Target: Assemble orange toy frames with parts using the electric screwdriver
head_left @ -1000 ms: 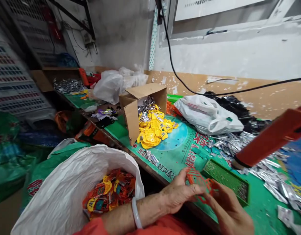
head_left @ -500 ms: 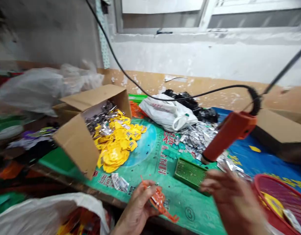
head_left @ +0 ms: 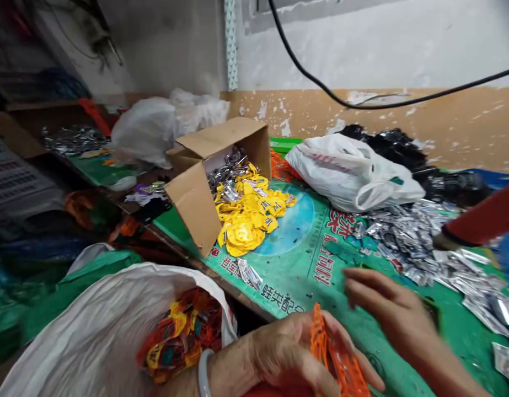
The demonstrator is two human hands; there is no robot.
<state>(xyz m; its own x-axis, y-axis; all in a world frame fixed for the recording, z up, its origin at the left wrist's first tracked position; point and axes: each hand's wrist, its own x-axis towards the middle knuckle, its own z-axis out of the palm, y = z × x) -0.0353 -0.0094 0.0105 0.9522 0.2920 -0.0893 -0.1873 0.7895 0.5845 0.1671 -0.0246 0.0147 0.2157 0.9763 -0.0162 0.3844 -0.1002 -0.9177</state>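
My left hand (head_left: 287,353), with a pale bangle (head_left: 204,372) on its wrist, is at the bottom centre, its fingers wrapped round an orange netted plastic piece (head_left: 339,364). To its right my right hand (head_left: 397,309) reaches over the green sheet, fingers stretched out and apart, holding nothing. Beneath the right hand a green tray (head_left: 433,313) is mostly hidden. Left of the hands, an open white sack (head_left: 113,309) holds orange and yellow pieces (head_left: 180,336). Yellow pieces (head_left: 246,220) spill from a cardboard box (head_left: 196,207) onto the table sheet (head_left: 287,275).
A white plastic bag (head_left: 353,171) lies at the back, beside black plastic (head_left: 395,146). Silver packets (head_left: 415,237) are heaped at the right, under a red tool (head_left: 486,218). A black cable (head_left: 320,82) hangs across the top. Small silver strips (head_left: 250,274) lie near the table's edge.
The view has swung left, bringing more of the white sack into sight. The red basket has left the view. My left hand still holds the orange piece; my right hand stays open.
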